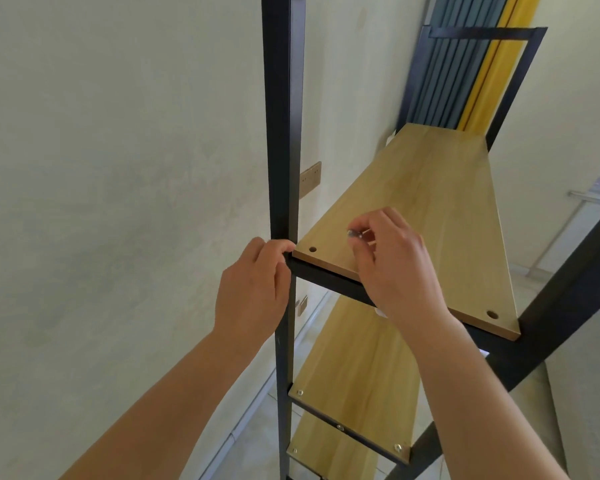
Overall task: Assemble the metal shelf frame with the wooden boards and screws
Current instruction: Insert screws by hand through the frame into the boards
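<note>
A black metal shelf frame (282, 133) stands against the wall. A light wooden board (430, 209) lies on its upper crossbar, with an open hole (312, 250) at the near left corner and another hole (492, 314) at the near right corner. My left hand (253, 289) grips the left upright where the crossbar meets it, fingers curled by the board's corner. Just above the board, my right hand (392, 265) pinches a silver screw (355, 233) between thumb and fingertips. A lower board (354, 375) has screws at its near corners.
A pale wall fills the left side, with beige socket plates (310, 178) behind the upright. Grey-blue and yellow curtains (465, 64) hang behind the frame's far end. A third board (326, 441) shows at the bottom, over a tiled floor.
</note>
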